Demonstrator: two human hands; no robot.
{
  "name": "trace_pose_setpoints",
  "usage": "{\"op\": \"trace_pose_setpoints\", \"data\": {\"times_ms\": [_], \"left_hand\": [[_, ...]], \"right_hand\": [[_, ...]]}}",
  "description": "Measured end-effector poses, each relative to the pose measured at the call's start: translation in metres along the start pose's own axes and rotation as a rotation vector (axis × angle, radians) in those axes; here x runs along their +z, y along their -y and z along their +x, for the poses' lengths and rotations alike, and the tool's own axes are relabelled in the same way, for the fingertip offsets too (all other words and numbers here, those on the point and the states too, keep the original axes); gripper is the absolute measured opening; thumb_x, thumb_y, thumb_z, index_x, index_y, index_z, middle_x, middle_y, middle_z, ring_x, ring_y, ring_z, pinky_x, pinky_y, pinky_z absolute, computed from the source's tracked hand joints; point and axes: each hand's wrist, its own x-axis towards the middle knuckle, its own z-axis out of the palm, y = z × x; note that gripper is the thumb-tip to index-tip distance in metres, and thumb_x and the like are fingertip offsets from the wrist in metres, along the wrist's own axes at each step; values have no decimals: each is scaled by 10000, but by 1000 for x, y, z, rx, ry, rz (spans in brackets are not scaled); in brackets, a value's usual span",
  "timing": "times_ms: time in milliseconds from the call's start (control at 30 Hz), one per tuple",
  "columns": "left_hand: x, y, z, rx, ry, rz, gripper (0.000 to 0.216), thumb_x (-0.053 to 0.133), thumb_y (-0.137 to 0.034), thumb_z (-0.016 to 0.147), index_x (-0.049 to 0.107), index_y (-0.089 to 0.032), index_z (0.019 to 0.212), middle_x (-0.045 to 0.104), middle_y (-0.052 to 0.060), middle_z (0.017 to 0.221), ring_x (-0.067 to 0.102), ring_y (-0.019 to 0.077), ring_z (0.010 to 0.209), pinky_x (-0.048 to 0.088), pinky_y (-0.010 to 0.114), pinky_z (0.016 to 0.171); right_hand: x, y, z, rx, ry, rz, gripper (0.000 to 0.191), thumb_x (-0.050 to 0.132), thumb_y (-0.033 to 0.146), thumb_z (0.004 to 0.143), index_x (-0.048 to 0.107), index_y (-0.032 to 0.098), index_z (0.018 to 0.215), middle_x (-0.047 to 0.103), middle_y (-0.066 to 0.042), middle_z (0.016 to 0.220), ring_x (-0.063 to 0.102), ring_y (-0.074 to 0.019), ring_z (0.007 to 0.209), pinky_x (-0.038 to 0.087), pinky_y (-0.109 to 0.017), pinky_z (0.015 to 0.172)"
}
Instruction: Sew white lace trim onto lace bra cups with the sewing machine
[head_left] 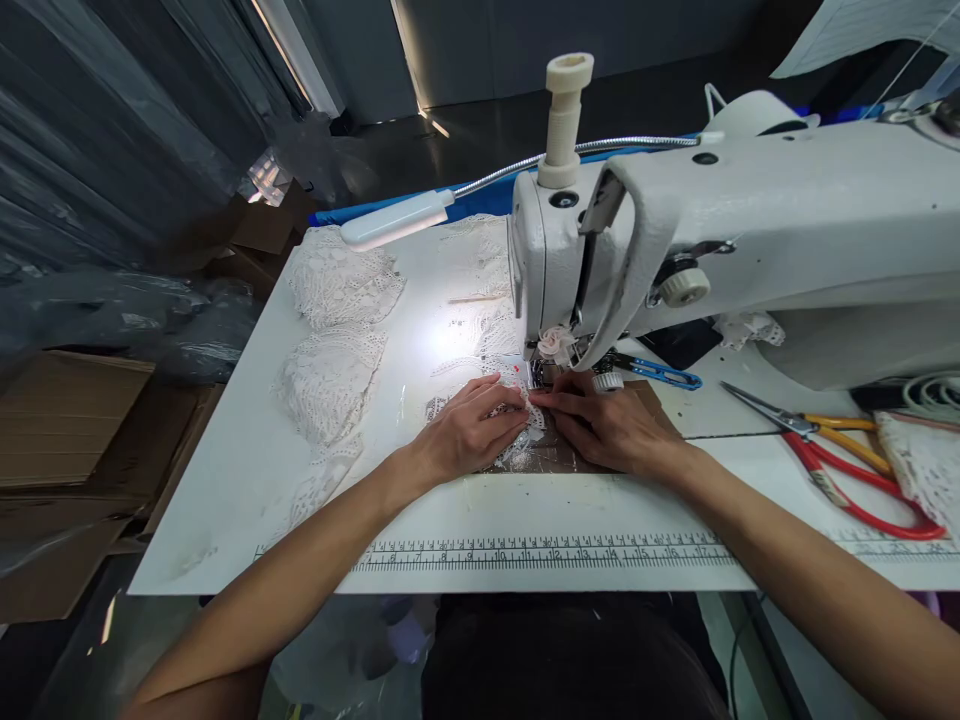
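A piece of white lace [516,455] lies under the front of a white sewing machine [765,220], close to its presser foot [538,374]. My left hand [474,425] is closed on the lace from the left, with fingers bent and pressed together. From the right, my right hand [611,428] pinches the lace edge at its fingertips, which nearly meet those of the left. Both hands rest at the brown plate [577,458] in front of the needle area. The fingers and the machine head hide part of the lace.
Lace pieces [330,385] lie in a row on the left of the white table [247,480]. A lamp [397,220] shines over the table. Red-handled scissors [840,475], orange-handled scissors [844,430] and blue thread snips [660,372] lie right. A printed ruler [525,554] runs along the front edge.
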Motion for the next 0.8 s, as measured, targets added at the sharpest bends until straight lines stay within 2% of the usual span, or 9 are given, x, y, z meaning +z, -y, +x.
{"op": "trace_pose_setpoints", "data": {"times_ms": [200, 333, 400, 467, 633, 800], "left_hand": [[1, -1, 0, -10, 58, -10, 111, 531, -164, 933, 628, -155, 985, 698, 41, 1000, 662, 124, 960, 451, 433, 1073], [2, 0, -2, -2, 40, -27, 103, 544, -159, 926, 627, -140, 983, 707, 51, 989, 668, 131, 968, 458, 429, 1069], [3, 1, -3, 2, 29, -42, 97, 550, -150, 920, 628, -134, 975, 708, 54, 975, 666, 134, 977, 470, 417, 1057], [3, 1, -3, -5, 27, -54, 95, 547, -146, 920, 629, -135, 966, 707, 53, 970, 664, 134, 980, 479, 410, 1046], [3, -1, -2, -25, 22, -57, 99, 540, -144, 922, 632, -136, 958, 707, 55, 974, 664, 140, 975, 480, 414, 1037], [3, -2, -3, -32, 41, -47, 121, 519, -163, 936, 628, -146, 984, 706, 51, 983, 660, 139, 974, 465, 420, 1046]], "right_hand": [[1, 3, -1, -14, -3, 49, 379, 407, 296, 940, 635, 246, 1239, 608, -124, 1099, 583, -178, 708, 460, -303, 595], [-3, 3, -2, 113, -56, 180, 375, 411, 263, 932, 648, 191, 1213, 659, -94, 920, 595, -160, 639, 469, -289, 596], [-5, 2, -4, 143, -80, 225, 361, 425, 245, 919, 664, 174, 1180, 662, -64, 801, 583, -150, 585, 451, -278, 560], [-5, 1, -7, 140, -97, 257, 343, 440, 231, 908, 678, 175, 1149, 663, -49, 769, 590, -149, 590, 454, -277, 562], [-1, 2, -13, -23, -96, 265, 345, 462, 194, 901, 659, 219, 1184, 653, -85, 1039, 637, -170, 825, 519, -323, 752], [3, 4, -14, -179, -56, 150, 331, 452, 208, 922, 665, 223, 1175, 610, -112, 1031, 608, -208, 903, 530, -385, 797]]}}
